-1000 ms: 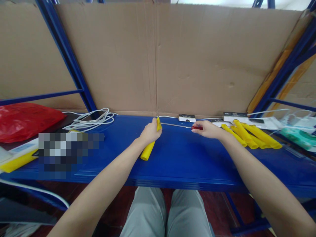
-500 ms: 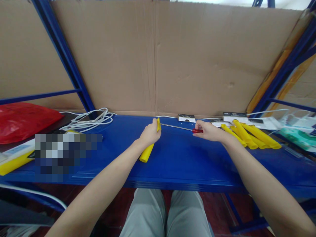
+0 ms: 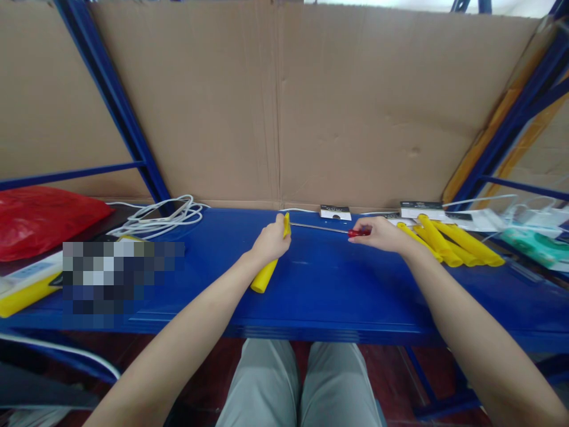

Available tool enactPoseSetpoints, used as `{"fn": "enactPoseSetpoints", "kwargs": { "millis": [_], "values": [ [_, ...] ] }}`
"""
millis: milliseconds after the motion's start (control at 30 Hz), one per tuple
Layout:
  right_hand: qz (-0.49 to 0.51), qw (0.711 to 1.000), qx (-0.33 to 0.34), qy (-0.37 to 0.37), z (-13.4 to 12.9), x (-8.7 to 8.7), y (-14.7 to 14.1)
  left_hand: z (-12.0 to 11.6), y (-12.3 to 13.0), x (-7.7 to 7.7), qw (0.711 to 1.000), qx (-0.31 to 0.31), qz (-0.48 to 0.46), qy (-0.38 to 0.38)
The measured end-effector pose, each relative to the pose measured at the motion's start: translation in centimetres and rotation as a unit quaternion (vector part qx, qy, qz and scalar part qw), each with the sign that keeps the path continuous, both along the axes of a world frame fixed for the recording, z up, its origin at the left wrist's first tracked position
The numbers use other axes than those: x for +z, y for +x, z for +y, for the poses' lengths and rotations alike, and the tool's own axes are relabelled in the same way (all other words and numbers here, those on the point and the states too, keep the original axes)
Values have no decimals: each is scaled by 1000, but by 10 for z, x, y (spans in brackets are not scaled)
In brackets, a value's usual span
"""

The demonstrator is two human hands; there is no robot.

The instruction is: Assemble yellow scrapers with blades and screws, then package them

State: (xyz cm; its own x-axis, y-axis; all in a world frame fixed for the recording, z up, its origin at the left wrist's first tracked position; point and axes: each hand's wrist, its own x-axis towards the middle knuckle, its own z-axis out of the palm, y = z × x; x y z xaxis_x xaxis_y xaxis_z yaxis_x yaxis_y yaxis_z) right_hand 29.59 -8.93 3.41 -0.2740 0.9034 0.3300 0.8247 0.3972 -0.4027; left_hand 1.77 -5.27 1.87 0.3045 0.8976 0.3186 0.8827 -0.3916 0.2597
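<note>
My left hand (image 3: 270,240) is wrapped round a yellow tube (image 3: 265,277), held slanted above the blue table. Its lower end sticks out below my palm and its top end shows at my fingers. My right hand (image 3: 376,233) grips the red handle of a screwdriver (image 3: 322,228). The long metal shaft points left, its end at the side of the yellow tube near my left fingertips; whether the tip is inside the tube I cannot tell. Several more yellow tubes (image 3: 457,244) lie in a loose pile to the right of my right wrist.
Small black-and-white boxes (image 3: 336,213) stand along the cardboard wall (image 3: 355,107). At left are coiled white cable (image 3: 171,220), a red plastic bag (image 3: 48,219) and a blurred-out patch. Blue posts (image 3: 111,112) rise at both sides. A green-and-white packet (image 3: 536,246) lies at far right.
My right hand has turned slightly about the screwdriver handle and shifted a little to the right. My left hand and its yellow tube stay almost still.
</note>
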Motion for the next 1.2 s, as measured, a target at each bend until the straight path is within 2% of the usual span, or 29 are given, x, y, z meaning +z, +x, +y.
{"fn": "enactPoseSetpoints", "kwargs": {
  "millis": [233, 367, 500, 633, 733, 967, 1200],
  "values": [
    [-9, 1000, 7, 0, 1, -2, 0, -1, 1, 2, 1000, 7, -5, -10],
    [-49, 998, 18, 20, 1, -3, -4, -1, 0, 1, 1000, 10, -17, -12],
    [-118, 990, -24, 68, 0, -5, -11, 0, -1, 1, 999, 19, -28, -15],
    [-184, 972, -61, 134, -4, -4, -18, 0, -1, 1, 999, 27, -31, -18],
    [-219, 959, -94, 155, -7, -2, -21, 0, 0, 2, 999, 39, -29, -19],
    [-251, 955, -129, 96, -6, -4, -25, -2, 0, 3, 998, 40, -30, -22],
    [-184, 980, -63, 26, -9, -1, -25, -2, 0, 4, 998, 42, -35, -26]
  ]
}}
